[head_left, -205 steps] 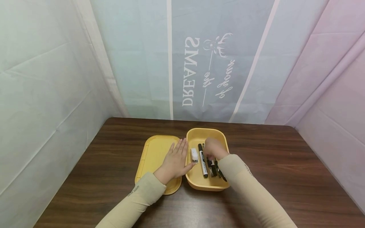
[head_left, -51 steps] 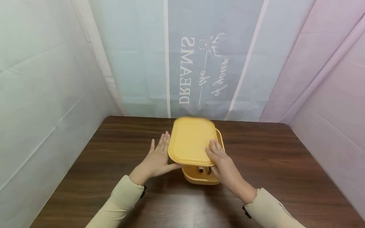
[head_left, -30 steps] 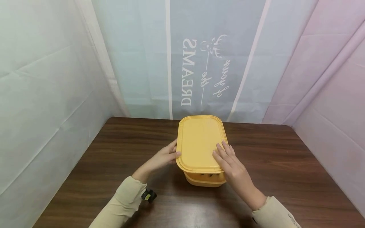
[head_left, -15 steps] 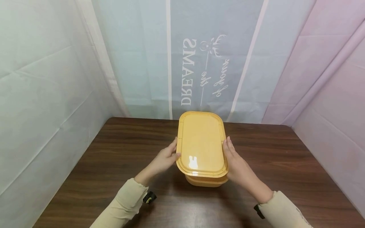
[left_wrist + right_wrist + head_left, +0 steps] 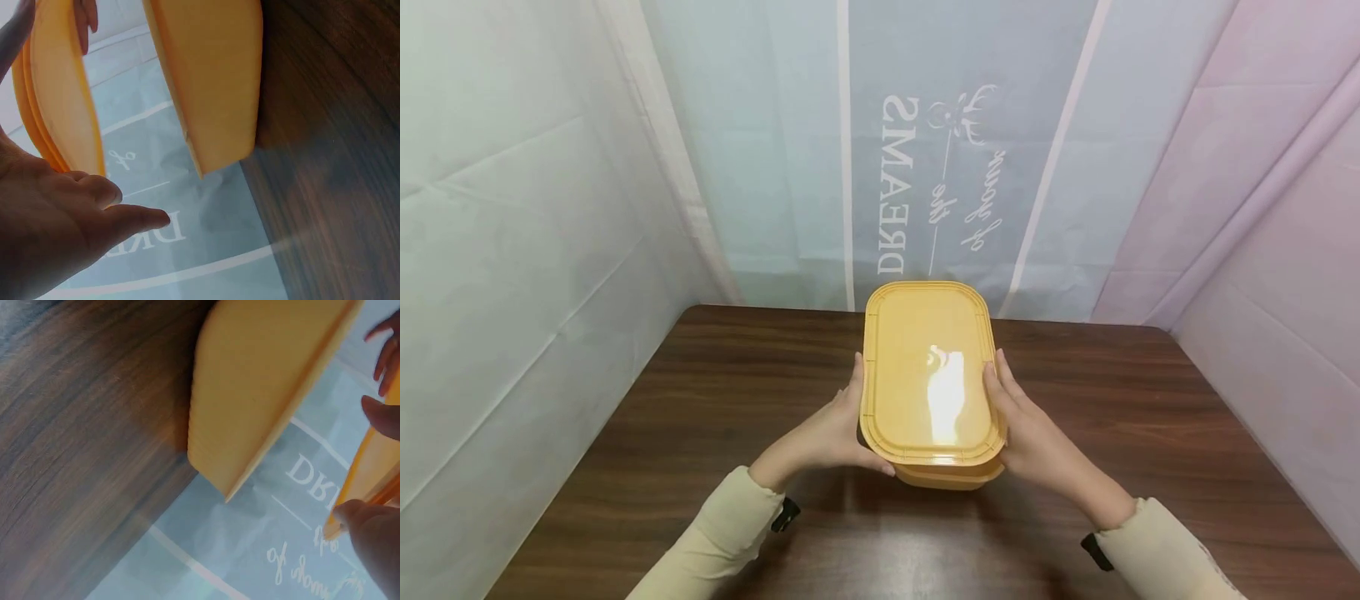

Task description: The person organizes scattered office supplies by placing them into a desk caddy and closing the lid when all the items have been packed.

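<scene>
A yellow plastic lid (image 5: 917,367) hangs level above the matching yellow box (image 5: 951,479); both wrist views show a gap between them. My left hand (image 5: 831,429) supports the lid's left edge with fingers straight and thumb stretched towards the front corner. In the left wrist view, the left hand (image 5: 56,219) is spread wide beside the lid (image 5: 69,106). My right hand (image 5: 1037,442) grips the right edge, fingertips over the rim. The right wrist view shows its fingers and thumb at the lid's edge (image 5: 353,481), beside the box (image 5: 256,381). The lid hides the box's contents.
The box stands on a dark wood-grain table (image 5: 760,358). Behind it hangs a pale blue curtain (image 5: 790,167) with white lettering. White and pinkish cloth walls (image 5: 1285,208) close in the sides.
The right hand was inside the box beside a stapler and markers. The lid has moved from the table onto a position over the box. Lately the left thumb has slid to its front corner.
</scene>
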Demonstrator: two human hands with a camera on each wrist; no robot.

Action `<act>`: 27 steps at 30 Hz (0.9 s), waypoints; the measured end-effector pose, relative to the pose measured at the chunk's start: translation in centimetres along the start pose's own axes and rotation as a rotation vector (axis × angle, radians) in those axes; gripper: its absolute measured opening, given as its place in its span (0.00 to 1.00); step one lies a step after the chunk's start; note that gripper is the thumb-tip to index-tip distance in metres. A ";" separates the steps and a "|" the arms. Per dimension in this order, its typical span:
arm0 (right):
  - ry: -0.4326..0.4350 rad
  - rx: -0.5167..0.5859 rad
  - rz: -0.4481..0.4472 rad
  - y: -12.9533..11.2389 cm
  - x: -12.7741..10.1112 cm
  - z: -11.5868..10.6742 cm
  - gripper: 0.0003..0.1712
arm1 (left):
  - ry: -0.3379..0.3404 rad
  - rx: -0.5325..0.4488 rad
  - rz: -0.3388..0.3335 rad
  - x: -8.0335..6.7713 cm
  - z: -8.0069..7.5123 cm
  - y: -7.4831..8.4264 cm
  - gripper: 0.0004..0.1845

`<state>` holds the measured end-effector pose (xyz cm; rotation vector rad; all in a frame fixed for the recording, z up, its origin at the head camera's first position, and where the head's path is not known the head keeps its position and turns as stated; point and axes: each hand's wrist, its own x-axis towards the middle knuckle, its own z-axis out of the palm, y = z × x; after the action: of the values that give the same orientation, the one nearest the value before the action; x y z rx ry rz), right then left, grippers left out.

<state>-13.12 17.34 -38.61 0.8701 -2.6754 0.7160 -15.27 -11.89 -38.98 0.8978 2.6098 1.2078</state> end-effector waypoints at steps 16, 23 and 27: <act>0.112 0.844 0.033 1.3 -0.5 -1.4 0.33 | 0.070 -0.055 0.107 0.7 0.3 -0.4 0.81; 0.184 1.031 0.215 1.6 0.0 -0.9 0.35 | 0.096 -0.055 0.146 0.9 0.6 -0.6 0.81; 0.181 1.196 0.282 1.9 0.0 -0.7 0.32 | 0.060 -0.106 0.160 0.8 0.5 -0.6 0.80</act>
<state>-14.23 19.06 -38.72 0.5335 -2.0299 2.4034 -16.05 -11.41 -39.64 1.0837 2.5314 1.4185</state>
